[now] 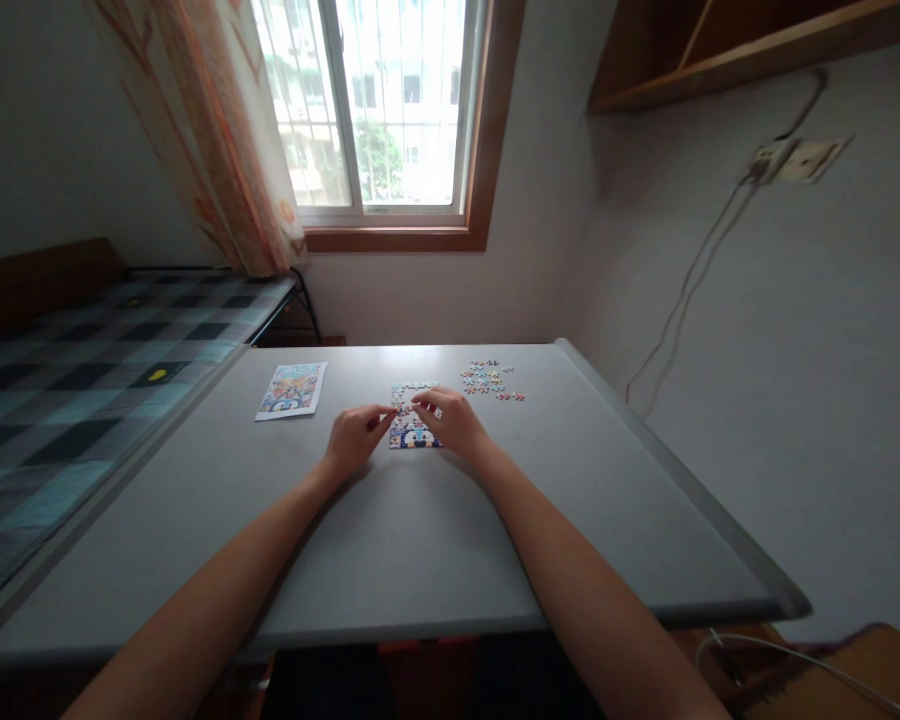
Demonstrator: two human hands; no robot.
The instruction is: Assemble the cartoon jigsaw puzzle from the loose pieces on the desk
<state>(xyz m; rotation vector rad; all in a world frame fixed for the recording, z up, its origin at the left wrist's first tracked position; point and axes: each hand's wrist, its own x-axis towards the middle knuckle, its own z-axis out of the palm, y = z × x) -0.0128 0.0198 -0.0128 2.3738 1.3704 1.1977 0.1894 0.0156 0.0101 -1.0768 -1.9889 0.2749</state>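
Note:
A partly assembled jigsaw puzzle (414, 440) lies flat on the grey table (390, 540), with a blue penguin-like figure along its near edge. At its left edge my left hand (358, 437) is closed, thumb and forefinger pinched together; whatever is between them is too small to make out. From the right, my right hand (451, 418) reaches over the puzzle and pinches what looks like a small puzzle piece (412, 406) above the middle. My right hand covers part of the puzzle's right side.
Several loose puzzle pieces (482, 382) lie to the right of the puzzle. A printed picture sheet (292, 390) lies at the left. Beyond stand a bed with checked cover (120, 340) and a window (405, 110); a cable (682, 290) hangs on the right wall.

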